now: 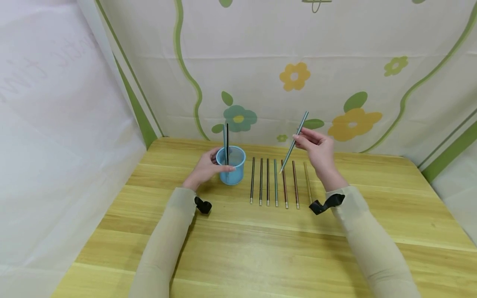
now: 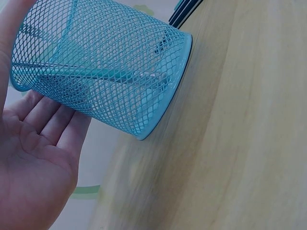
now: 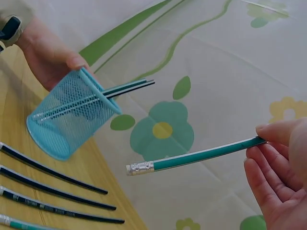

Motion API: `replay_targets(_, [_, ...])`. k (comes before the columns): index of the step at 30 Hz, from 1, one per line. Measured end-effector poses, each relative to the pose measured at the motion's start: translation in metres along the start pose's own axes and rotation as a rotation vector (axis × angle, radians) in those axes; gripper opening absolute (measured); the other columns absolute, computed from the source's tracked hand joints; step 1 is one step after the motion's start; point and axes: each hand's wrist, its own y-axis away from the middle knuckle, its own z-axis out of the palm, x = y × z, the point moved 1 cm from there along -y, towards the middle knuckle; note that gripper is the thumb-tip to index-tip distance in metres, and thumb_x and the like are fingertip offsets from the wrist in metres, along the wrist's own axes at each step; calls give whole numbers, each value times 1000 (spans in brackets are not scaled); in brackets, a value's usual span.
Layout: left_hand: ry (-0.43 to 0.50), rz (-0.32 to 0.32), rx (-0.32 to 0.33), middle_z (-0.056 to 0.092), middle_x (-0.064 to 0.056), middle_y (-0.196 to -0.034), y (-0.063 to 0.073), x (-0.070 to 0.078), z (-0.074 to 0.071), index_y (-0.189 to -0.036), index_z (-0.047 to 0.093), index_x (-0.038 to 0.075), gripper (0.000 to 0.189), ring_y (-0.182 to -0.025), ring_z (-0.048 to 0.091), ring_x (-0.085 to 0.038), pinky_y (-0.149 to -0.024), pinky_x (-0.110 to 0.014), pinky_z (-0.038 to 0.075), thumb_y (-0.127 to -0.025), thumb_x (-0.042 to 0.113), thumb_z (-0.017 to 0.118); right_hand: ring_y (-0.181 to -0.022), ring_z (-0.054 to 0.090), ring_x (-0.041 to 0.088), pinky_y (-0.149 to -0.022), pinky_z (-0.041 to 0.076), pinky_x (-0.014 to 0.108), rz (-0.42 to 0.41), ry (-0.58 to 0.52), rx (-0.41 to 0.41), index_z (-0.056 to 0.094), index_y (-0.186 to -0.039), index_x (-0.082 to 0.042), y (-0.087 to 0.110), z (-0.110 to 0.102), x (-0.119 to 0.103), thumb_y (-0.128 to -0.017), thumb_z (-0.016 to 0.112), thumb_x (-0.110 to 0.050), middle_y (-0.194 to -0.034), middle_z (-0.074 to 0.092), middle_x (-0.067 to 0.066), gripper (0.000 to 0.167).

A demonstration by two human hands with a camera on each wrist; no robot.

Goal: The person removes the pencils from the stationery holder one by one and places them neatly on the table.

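Observation:
A light-blue mesh pencil cup [image 1: 236, 176] stands upright on the table, and my left hand [image 1: 203, 169] grips it, thumb over the near side at the rim and fingers behind. Inside lean a black pencil [image 1: 227, 138] and a green pencil [image 3: 125, 86], their upper ends above the rim. To the right of the cup, my right hand [image 1: 318, 150] pinches another green pencil [image 3: 204, 155] near its upper end, between thumb and fingers. Its silver ferrule and white eraser point down and left, above the row of pencils on the table.
On the wooden table [image 1: 238, 244] several pencils lie in a row right of the cup: black pencils [image 1: 261, 182], a green pencil [image 1: 276, 182], dark red pencils [image 1: 295, 184] and a yellow pencil [image 1: 307, 178]. A flower-printed curtain [image 1: 253, 70] hangs behind the table.

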Motion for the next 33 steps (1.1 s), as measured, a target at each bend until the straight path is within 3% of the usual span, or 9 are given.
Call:
replay_targets(9, [-4, 7, 8, 61, -9, -131, 0, 0, 1, -148, 50, 8, 77, -116, 59, -27, -101, -44, 47, -82, 18, 89, -82, 71, 13, -79, 58, 27, 14, 38, 59, 74, -119, -1, 6, -27, 8, -88, 82, -12, -101, 72, 4, 33])
replay_targets(18, [2, -4, 2, 60, -13, -134, -1, 0, 0, -149, 49, 8, 78, -119, 58, -29, -104, -45, 45, -83, 18, 88, -84, 70, 10, -80, 56, 23, 49, 144, 77, 68, -127, 3, 10, -49, 13, -91, 80, -18, -102, 72, -1, 43])
replay_targets(26, [-8, -7, 8, 60, -11, -134, -1, 1, 1, -149, 49, 9, 78, -119, 58, -28, -103, -45, 45, -83, 19, 88, -85, 69, 8, -82, 55, 20, 102, 153, 61, 60, -137, 6, 15, -70, 20, -93, 78, -18, -105, 71, -4, 53])
replay_targets(30, [0, -22, -8, 58, -17, -136, 7, 20, 2, -149, 48, 3, 78, -121, 57, -31, -104, -45, 45, -83, 15, 87, -84, 70, 7, -82, 55, 21, 117, 181, 74, 60, -138, 5, 18, -79, 22, -92, 79, -20, -103, 72, -6, 55])
replay_targets(33, [3, -43, -23, 56, -21, -139, 7, 24, 2, -151, 45, 0, 80, -123, 56, -33, -105, -45, 45, -84, 11, 86, -84, 70, 7, -81, 56, 22, 125, 217, 90, 62, -137, 3, 21, -85, 22, -92, 79, -23, -101, 72, -7, 55])
